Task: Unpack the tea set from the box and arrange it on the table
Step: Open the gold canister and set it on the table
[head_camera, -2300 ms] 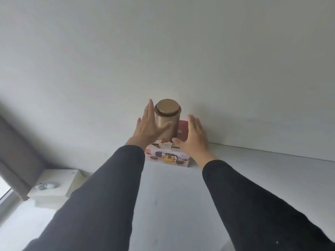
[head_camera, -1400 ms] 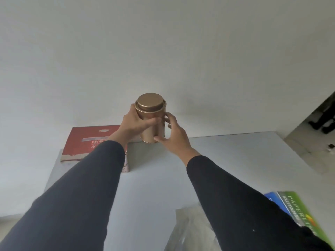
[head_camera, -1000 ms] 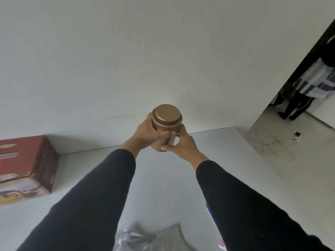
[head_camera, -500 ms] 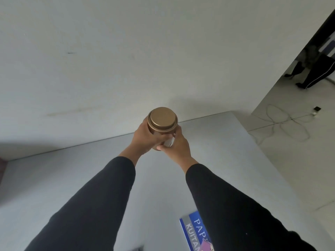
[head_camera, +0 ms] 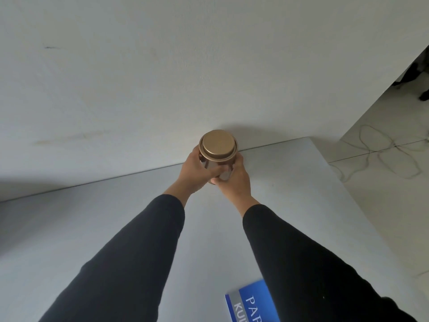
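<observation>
Near the wall, over the table [head_camera: 92,228]: gold tea tin [head_camera: 218,151] hugged by left hand [head_camera: 197,173] and right hand [head_camera: 234,180]. Probably smooth, stiff, slippery; best held round its sides.

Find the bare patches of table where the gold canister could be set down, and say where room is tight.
Bare table lies left of the left hand, and between the right hand and the table's right edge. Both hands grip the gold canister near the wall. It is tighter by the blue booklet.

2 long, plain black sleeves [head_camera: 130,256] cover both arms, ending just behind each bare hand at the wrist.
</observation>
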The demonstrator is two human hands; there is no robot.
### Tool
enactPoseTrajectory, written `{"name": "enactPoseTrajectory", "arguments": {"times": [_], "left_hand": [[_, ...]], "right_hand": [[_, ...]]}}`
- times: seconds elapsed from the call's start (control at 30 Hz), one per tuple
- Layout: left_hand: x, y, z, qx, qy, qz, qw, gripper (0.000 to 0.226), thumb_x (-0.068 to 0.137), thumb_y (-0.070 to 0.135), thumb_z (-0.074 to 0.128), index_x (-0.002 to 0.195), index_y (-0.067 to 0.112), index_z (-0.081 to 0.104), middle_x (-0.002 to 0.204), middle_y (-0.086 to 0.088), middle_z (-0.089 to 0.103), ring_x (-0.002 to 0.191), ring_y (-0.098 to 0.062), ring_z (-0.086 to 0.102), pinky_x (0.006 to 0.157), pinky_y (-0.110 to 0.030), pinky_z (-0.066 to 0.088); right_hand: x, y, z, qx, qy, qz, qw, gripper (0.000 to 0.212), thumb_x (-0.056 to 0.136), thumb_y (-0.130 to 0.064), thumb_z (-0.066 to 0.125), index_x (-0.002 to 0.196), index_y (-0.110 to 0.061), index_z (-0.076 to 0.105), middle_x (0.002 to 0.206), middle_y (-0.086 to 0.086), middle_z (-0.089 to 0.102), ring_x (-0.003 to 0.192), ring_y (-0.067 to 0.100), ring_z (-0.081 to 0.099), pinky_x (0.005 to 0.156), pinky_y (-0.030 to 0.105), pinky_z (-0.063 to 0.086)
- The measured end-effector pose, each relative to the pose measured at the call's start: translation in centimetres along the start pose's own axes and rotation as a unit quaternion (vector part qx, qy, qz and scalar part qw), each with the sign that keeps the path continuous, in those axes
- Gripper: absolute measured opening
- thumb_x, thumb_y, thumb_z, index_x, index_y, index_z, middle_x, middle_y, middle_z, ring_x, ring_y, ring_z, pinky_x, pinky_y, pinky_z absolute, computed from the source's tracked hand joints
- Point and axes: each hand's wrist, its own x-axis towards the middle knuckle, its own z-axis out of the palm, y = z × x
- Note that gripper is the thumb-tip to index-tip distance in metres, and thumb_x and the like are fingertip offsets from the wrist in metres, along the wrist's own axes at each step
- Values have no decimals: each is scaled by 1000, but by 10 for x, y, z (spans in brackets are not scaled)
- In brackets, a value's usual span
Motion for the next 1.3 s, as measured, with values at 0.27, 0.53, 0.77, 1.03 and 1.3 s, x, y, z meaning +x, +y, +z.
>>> {"name": "enactPoseTrajectory", "arguments": {"times": [0.27, 0.53, 0.77, 1.03, 1.3], "left_hand": [[0, -3, 6, 70, -28, -27, 997, 84, 83, 37, 69, 148, 31, 16, 135, 2, 48, 117, -12, 46, 83, -25, 37], [-25, 0, -2, 137, -13, -110, 984, 92, 90, 50, 55, 153, 17, -4, 154, -12, 28, 140, -30, 30, 107, -40, 34], [-74, 16, -53, 158, 15, -81, 984, 83, 95, 50, 44, 153, 14, -2, 158, -8, 18, 144, -28, 22, 111, -39, 27], [-167, 6, -177, 145, 94, -68, 983, 76, 97, 47, 42, 153, 14, 2, 159, -5, 17, 145, -25, 18, 114, -38, 22], [-283, -61, -340, 154, 196, -93, 964, 73, 97, 45, 42, 152, 12, 9, 156, -10, 24, 142, -30, 26, 110, -38, 27]], "right_hand": [[7, 1, -9, -14, -24, 3, 1000, 84, 71, -27, 81, 138, -24, 30, 132, -1, 54, 117, 24, 55, 95, 38, 50], [-14, -8, -12, -77, -42, 52, 995, 82, 81, -47, 68, 145, -20, 24, 141, 6, 44, 126, 28, 47, 99, 39, 46], [-63, -47, -8, -116, -75, 90, 986, 70, 91, -42, 55, 147, -16, 22, 142, 12, 39, 127, 29, 44, 99, 37, 42], [-144, -143, 33, -94, -93, 61, 989, 69, 91, -46, 51, 146, -13, 24, 143, 12, 38, 125, 29, 46, 95, 34, 41], [-256, -239, 151, -90, -144, -22, 985, 66, 91, -44, 52, 145, -12, 27, 143, 10, 36, 127, 26, 43, 85, 27, 34]]}}
